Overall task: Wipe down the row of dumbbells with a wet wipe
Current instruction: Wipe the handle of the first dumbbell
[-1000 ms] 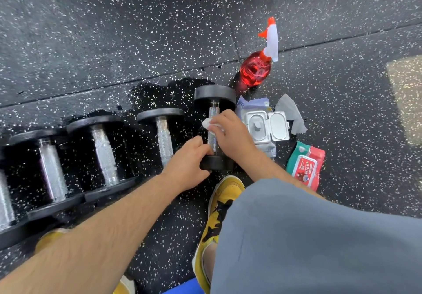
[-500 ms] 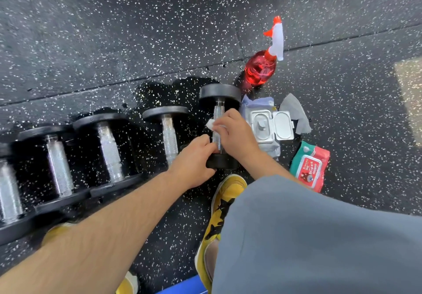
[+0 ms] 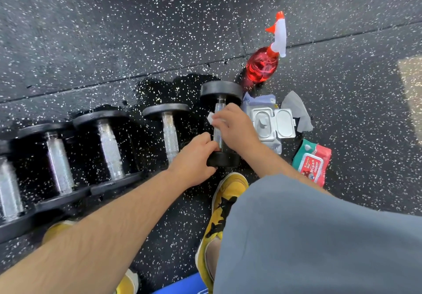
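Your right grip [image 3: 235,127] pinches the wipe [image 3: 211,117] round the handle of the dumbbell [image 3: 220,90] at the 3 o'clock end of the row [image 3: 109,143], your left grip [image 3: 194,159] curled on its near head; whether the four toward 9 o'clock are wiped I cannot tell.

The only word I can read is "Wipes", in white letters on the red label of the green-and-red wipes pack [image 3: 311,164], at four o'clock from my right hand [image 3: 236,127]; its smaller print is too small to read.
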`<act>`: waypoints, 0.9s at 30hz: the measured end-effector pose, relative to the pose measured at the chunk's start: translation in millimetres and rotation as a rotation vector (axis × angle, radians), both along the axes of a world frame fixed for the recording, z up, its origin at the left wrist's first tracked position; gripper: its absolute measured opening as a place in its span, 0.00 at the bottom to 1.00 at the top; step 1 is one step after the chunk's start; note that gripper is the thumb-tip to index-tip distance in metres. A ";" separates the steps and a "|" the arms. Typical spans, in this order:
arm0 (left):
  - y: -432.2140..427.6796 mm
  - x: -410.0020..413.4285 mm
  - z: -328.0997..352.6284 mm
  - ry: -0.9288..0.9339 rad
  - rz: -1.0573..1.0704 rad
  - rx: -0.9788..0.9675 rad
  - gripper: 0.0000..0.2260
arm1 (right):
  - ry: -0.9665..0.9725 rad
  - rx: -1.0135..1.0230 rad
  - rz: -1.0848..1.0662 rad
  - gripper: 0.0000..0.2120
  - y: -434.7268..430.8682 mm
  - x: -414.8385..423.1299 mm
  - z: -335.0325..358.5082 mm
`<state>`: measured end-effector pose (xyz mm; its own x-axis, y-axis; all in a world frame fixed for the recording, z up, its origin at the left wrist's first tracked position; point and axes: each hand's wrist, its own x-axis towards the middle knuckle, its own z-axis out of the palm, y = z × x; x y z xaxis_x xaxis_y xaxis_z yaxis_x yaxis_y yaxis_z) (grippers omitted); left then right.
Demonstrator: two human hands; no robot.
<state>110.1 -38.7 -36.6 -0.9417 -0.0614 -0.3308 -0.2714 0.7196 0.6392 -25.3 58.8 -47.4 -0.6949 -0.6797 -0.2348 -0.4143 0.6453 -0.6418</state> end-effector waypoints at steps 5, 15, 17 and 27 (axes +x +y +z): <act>-0.8 1.1 -1.2 0.014 0.011 0.013 0.15 | -0.046 0.003 -0.024 0.07 11.5 6.7 -0.5; -2.1 2.7 0.9 0.011 0.029 0.038 0.15 | -0.099 0.026 0.019 0.05 11.4 6.8 1.6; -0.1 0.7 2.0 0.007 0.017 0.028 0.16 | -0.091 0.035 0.015 0.05 10.1 9.3 0.8; 0.8 -1.8 0.5 0.030 -0.005 0.031 0.15 | -0.128 0.067 0.019 0.05 12.9 5.0 5.1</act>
<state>108.4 -37.9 -36.1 -0.9515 -0.0468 -0.3040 -0.2481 0.7007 0.6689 -20.3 71.6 -42.3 -0.6431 -0.6724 -0.3664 -0.3445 0.6813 -0.6458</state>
